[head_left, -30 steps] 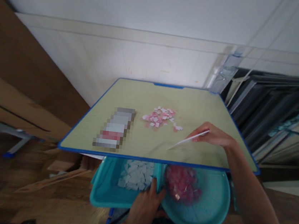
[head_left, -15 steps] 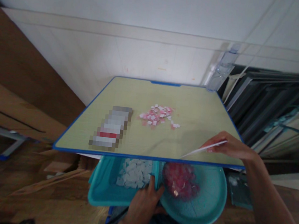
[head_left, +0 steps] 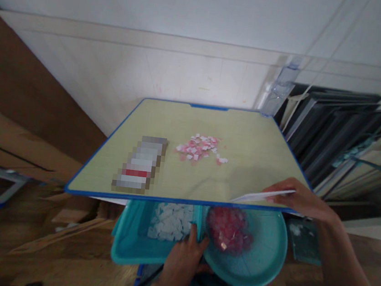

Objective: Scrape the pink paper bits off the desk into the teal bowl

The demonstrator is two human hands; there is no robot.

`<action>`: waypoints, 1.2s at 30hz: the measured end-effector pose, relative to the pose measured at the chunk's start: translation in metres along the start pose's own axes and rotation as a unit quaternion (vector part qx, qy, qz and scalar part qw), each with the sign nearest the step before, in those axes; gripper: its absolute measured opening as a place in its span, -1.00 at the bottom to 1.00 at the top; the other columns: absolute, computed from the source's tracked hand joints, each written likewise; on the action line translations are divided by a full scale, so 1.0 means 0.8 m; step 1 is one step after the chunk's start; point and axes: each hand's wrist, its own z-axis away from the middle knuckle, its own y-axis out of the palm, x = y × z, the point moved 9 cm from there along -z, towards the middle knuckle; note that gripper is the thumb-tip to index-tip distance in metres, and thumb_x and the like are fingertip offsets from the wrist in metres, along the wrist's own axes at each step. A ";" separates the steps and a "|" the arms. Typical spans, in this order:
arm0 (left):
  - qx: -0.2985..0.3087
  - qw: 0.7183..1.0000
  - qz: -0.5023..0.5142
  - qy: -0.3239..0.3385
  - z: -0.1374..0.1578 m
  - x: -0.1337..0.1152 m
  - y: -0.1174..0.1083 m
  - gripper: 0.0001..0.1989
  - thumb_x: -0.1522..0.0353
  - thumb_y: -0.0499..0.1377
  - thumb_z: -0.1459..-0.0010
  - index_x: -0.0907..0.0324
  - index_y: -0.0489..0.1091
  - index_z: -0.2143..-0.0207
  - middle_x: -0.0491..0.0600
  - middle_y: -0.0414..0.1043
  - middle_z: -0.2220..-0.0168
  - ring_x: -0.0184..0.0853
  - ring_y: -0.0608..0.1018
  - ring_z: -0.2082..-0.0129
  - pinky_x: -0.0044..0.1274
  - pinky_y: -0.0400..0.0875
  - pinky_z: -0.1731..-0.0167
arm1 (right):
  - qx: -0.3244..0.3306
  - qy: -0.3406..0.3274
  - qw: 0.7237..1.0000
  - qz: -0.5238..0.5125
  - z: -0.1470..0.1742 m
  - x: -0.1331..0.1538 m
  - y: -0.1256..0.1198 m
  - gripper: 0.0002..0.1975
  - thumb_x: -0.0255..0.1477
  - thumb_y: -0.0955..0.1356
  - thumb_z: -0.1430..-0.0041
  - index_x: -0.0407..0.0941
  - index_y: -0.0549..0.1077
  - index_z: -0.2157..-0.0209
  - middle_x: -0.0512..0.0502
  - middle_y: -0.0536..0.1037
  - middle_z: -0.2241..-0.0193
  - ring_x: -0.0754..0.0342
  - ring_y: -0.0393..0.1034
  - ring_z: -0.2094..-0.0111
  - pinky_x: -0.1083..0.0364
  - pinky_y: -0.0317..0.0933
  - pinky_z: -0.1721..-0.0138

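At the back right corner of the desk (head_left: 247,131), a clear bottle (head_left: 279,91) is standing near dark panels (head_left: 337,125); a pixelated item (head_left: 140,162) is lying leftward, pink-and-white pieces (head_left: 196,148) spreading beside it. Below, the left hand (head_left: 180,259) is touching a teal tub (head_left: 144,261) and round tray (head_left: 266,248); I cannot tell how firmly. The right hand's (head_left: 302,200) grip is pinching a white sheet (head_left: 253,196), which is jutting leftward near the front edge.

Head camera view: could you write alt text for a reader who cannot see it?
The right hand holds a thin white sheet near the front edge of a table. The left hand touches a tub of white pieces and a round tray of pink pieces. Small pink and white bits lie on the table.
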 end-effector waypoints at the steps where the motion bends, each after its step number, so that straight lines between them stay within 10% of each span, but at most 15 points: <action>1: -0.005 1.000 -0.002 0.002 0.000 0.000 -0.001 -0.40 0.14 0.19 0.05 -0.03 0.15 -0.07 0.26 -0.03 -0.16 -0.10 0.48 0.19 -0.34 0.39 0.27 | 0.020 0.013 1.000 -0.002 0.003 -0.003 0.006 -0.70 -0.25 0.39 0.08 -0.19 0.59 0.38 -0.10 0.59 0.51 -0.01 0.44 0.51 0.13 0.30 0.51; 27: -0.012 1.000 0.016 0.010 -0.001 -0.001 -0.002 -0.39 0.15 0.21 0.06 -0.01 0.16 -0.07 0.26 -0.01 -0.16 -0.08 0.47 0.16 -0.32 0.40 0.24 | 0.034 0.006 0.999 0.011 0.036 0.002 0.012 -0.71 -0.25 0.34 -0.03 -0.10 0.57 0.27 -0.11 0.59 0.31 -0.10 0.47 0.29 0.04 0.34 0.26; 36: -0.027 0.999 0.004 0.017 -0.001 -0.003 -0.004 -0.37 0.12 0.22 0.11 0.00 0.19 -0.05 0.32 0.02 -0.14 -0.08 0.51 0.25 -0.33 0.43 0.31 | -0.141 -0.047 0.986 0.072 -0.011 0.030 -0.029 -0.66 -0.25 0.32 -0.05 -0.15 0.53 0.21 -0.13 0.56 0.22 -0.11 0.45 0.20 0.00 0.32 0.18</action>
